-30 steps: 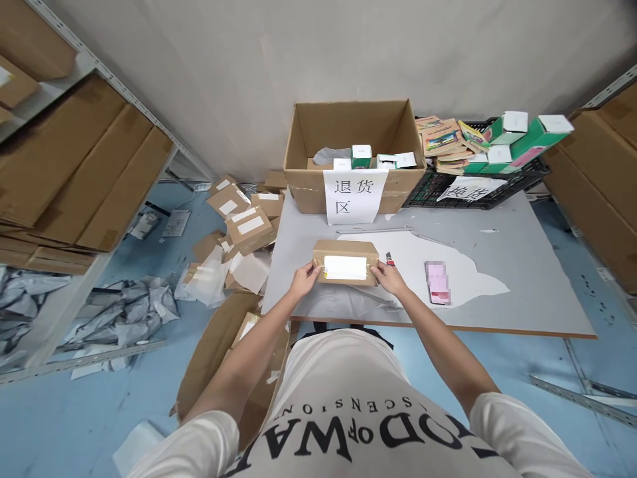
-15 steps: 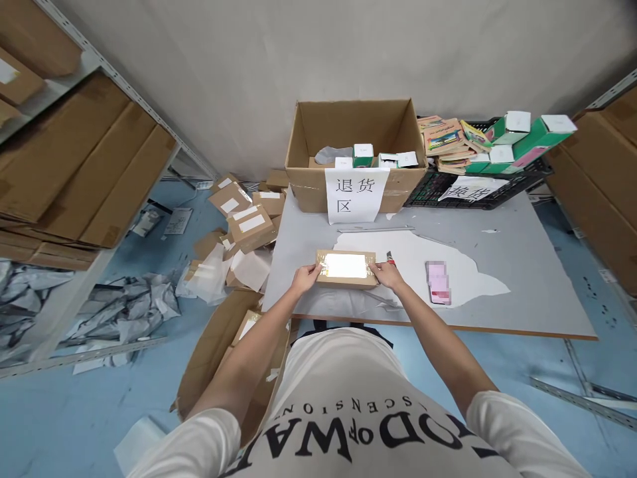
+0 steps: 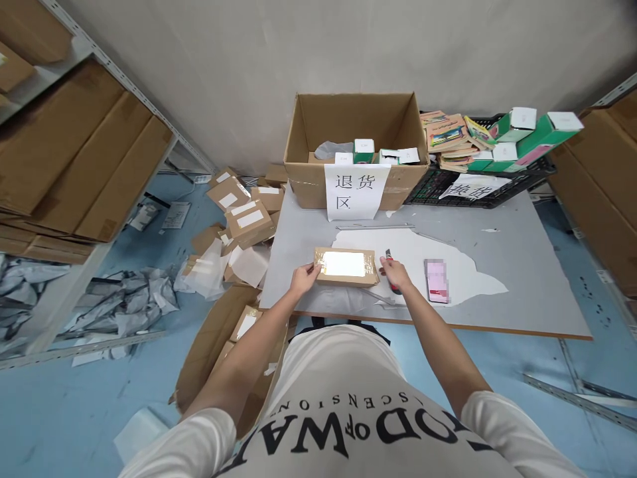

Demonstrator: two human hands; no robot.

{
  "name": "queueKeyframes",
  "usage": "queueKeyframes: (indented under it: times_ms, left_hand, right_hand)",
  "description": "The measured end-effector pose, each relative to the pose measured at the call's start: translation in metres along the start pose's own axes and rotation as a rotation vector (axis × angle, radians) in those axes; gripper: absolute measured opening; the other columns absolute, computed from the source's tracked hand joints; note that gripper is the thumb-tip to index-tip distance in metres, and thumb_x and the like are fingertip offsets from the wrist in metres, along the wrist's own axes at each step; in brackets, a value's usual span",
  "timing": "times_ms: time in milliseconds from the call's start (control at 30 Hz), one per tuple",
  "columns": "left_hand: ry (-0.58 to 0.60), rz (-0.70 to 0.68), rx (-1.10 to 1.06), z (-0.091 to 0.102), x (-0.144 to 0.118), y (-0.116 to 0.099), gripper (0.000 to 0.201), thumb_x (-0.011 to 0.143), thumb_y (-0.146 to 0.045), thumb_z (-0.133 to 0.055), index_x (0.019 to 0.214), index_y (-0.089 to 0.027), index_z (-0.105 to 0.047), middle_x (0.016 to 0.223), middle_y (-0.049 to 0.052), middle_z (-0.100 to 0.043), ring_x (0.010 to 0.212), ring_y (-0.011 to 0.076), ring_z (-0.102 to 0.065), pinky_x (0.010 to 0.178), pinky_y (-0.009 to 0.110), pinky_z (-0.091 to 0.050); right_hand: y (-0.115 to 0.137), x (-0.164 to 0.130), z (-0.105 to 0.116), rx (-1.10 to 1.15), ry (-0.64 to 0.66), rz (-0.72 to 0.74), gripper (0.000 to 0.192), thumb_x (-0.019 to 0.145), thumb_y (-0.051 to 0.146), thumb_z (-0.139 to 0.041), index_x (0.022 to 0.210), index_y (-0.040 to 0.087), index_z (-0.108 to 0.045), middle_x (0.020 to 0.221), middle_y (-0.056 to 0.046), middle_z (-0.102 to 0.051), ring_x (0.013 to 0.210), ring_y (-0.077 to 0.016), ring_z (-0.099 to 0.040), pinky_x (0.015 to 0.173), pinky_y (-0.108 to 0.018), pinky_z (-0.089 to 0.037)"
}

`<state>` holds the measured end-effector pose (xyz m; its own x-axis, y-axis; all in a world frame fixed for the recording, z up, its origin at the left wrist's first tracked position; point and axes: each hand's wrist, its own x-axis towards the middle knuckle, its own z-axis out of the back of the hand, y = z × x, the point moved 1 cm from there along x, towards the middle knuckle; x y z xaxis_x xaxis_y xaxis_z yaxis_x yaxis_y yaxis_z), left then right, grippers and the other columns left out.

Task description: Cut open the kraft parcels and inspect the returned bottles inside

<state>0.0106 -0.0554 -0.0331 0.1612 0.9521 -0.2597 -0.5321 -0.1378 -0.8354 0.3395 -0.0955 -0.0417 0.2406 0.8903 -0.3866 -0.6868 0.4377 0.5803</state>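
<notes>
A small taped cardboard box (image 3: 344, 267) with a white label on top lies near the front of the grey table (image 3: 527, 265). My left hand (image 3: 304, 277) is closed on its left end, the thumb at the corner by the label. Just right of the box, my right hand (image 3: 393, 272) has its fingers around a red and black box cutter (image 3: 397, 290), apart from the box. The cutter's two ends stick out above and below the hand; its middle is hidden. A phone (image 3: 436, 281) lies on white paper to the right of this hand.
A large open carton (image 3: 304, 182) with a paper sign stands at the back, beside a black crate (image 3: 423, 192) of booklets and green boxes. Left of the table are piled parcels (image 3: 249, 222) and an open carton (image 3: 196, 362) on the floor. Shelving (image 3: 112, 265) stands farther left.
My right hand has left the box's right end, moved slightly right and closed around the box cutter. My left hand stays on the box. The camera view has shifted slightly.
</notes>
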Motion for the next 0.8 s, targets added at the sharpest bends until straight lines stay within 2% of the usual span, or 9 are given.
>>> queueKeyframes:
  times_ms: [133, 200, 300, 367, 467, 533, 667, 800]
  left_hand:
    - [-0.058, 0.019, 0.017, -0.002, -0.005, 0.000, 0.060, 0.084, -0.054, -0.051, 0.123, -0.010, -0.060, 0.122, 0.014, -0.063, 0.113, 0.0307, -0.058, 0.098, 0.038, -0.041]
    - [-0.094, -0.015, 0.055, -0.004, -0.011, -0.003, 0.065, 0.085, -0.053, -0.051, 0.133, -0.009, -0.051, 0.136, 0.016, -0.051, 0.125, 0.0314, -0.048, 0.105, 0.039, -0.035]
    - [-0.087, -0.193, 0.140, -0.010, -0.025, -0.011, 0.069, 0.085, -0.048, -0.053, 0.142, -0.014, -0.037, 0.153, 0.013, -0.024, 0.141, 0.0301, -0.023, 0.113, 0.040, -0.023]
    - [-0.018, -0.320, 0.235, -0.017, -0.035, -0.017, 0.069, 0.085, -0.046, -0.052, 0.144, -0.016, -0.033, 0.156, 0.012, -0.014, 0.144, 0.0308, -0.012, 0.115, 0.045, -0.014]
    - [0.117, -0.471, 0.379, -0.027, -0.045, -0.024, 0.067, 0.087, -0.044, -0.050, 0.145, -0.015, -0.032, 0.156, 0.014, -0.013, 0.144, 0.0321, -0.007, 0.115, 0.050, -0.005]
    - [0.184, -0.533, 0.439, -0.033, -0.049, -0.027, 0.068, 0.087, -0.043, -0.050, 0.145, -0.014, -0.031, 0.156, 0.015, -0.014, 0.144, 0.0323, -0.008, 0.115, 0.050, -0.003]
    - [0.225, -0.547, 0.497, -0.041, -0.049, -0.028, 0.069, 0.087, -0.042, -0.049, 0.146, -0.013, -0.028, 0.155, 0.015, -0.018, 0.144, 0.0315, -0.008, 0.115, 0.049, -0.001]
    - [0.234, -0.531, 0.528, -0.044, -0.048, -0.028, 0.069, 0.087, -0.042, -0.048, 0.146, -0.014, -0.027, 0.154, 0.014, -0.022, 0.144, 0.0296, -0.011, 0.115, 0.047, 0.001]
  right_hand:
    - [-0.034, 0.001, 0.015, -0.122, -0.139, -0.145, 0.048, 0.090, 0.045, -0.039, 0.120, 0.015, -0.062, 0.109, -0.014, -0.069, 0.105, -0.0269, -0.062, 0.088, -0.034, -0.045]
    - [-0.048, -0.002, 0.013, -0.177, -0.128, -0.170, 0.051, 0.087, 0.041, -0.045, 0.131, 0.014, -0.053, 0.117, -0.017, -0.065, 0.110, -0.0291, -0.059, 0.090, -0.037, -0.044]
    - [-0.062, -0.011, -0.005, -0.244, -0.055, -0.132, 0.064, 0.085, 0.036, -0.049, 0.144, 0.013, -0.034, 0.130, -0.019, -0.055, 0.117, -0.0300, -0.054, 0.093, -0.040, -0.043]
    - [-0.065, -0.015, -0.021, -0.283, -0.032, -0.103, 0.070, 0.085, 0.035, -0.049, 0.148, 0.016, -0.024, 0.143, -0.020, -0.041, 0.125, -0.0302, -0.047, 0.096, -0.041, -0.042]
    - [-0.065, -0.017, -0.043, -0.315, -0.003, -0.105, 0.072, 0.087, 0.032, -0.048, 0.150, 0.019, -0.015, 0.153, -0.018, -0.020, 0.136, -0.0312, -0.032, 0.100, -0.044, -0.039]
    - [-0.064, -0.015, -0.052, -0.317, 0.023, -0.128, 0.072, 0.087, 0.030, -0.047, 0.150, 0.019, -0.013, 0.155, -0.017, -0.015, 0.139, -0.0313, -0.025, 0.101, -0.045, -0.038]
    - [-0.065, -0.010, -0.061, -0.285, 0.004, -0.163, 0.071, 0.088, 0.025, -0.044, 0.150, 0.016, -0.011, 0.155, -0.017, -0.013, 0.141, -0.0297, -0.020, 0.105, -0.044, -0.034]
    - [-0.068, -0.009, -0.062, -0.299, -0.038, -0.144, 0.067, 0.088, 0.021, -0.039, 0.150, 0.014, -0.012, 0.153, -0.020, -0.018, 0.140, -0.0302, -0.023, 0.105, -0.044, -0.034]
